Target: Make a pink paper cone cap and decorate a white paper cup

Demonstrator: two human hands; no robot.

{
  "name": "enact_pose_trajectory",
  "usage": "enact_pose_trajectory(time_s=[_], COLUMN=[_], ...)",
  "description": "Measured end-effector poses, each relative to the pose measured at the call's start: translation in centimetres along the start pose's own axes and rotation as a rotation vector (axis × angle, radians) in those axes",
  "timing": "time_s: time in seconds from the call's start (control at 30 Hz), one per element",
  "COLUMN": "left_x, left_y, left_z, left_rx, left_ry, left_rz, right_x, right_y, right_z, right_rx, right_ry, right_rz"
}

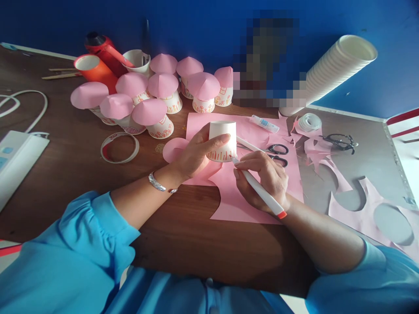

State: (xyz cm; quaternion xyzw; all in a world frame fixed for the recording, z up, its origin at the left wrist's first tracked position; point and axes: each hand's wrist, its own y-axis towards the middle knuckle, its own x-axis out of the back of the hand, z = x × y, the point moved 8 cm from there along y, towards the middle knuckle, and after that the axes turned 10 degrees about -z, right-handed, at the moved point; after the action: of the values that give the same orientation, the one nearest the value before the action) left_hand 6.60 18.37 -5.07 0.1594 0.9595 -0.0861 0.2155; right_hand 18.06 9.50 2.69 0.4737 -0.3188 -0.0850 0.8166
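My left hand (196,152) is wrapped round a white paper cup (222,135), held upside down with its wide rim low. Short orange-red strokes run along the band near that rim. In my right hand (266,176) is a white marker pen (265,194) with an orange end; its tip meets the cup's lower right edge. A second white stick-like piece (248,144), perhaps the pen's cap, juts from the same hand toward the cup. Beneath both hands lies a sheet of pink paper (258,209). Black-handled scissors (278,149) rest on it, partly hidden behind my right hand.
Several decorated cups with pink cone roofs (163,85) stand at the back left. A tape roll (119,147) lies before them. A tall stack of cups (337,69) leans at the back right. Glue (264,123), clear tape (309,122), eyeglasses (340,141) and paper scraps (368,194) lie rightward.
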Motion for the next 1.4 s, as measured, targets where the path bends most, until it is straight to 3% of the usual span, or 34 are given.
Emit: enact_pose_trajectory(time_s=[1.4], left_x=[0.22], left_y=[0.13], left_z=[-0.01], left_rx=[0.007], left_ry=[-0.029], left_rz=[-0.021], right_x=[-0.81], right_y=[-0.07], right_z=[0.59], right_rx=[0.018], right_ry=[0.024], right_rz=[0.040])
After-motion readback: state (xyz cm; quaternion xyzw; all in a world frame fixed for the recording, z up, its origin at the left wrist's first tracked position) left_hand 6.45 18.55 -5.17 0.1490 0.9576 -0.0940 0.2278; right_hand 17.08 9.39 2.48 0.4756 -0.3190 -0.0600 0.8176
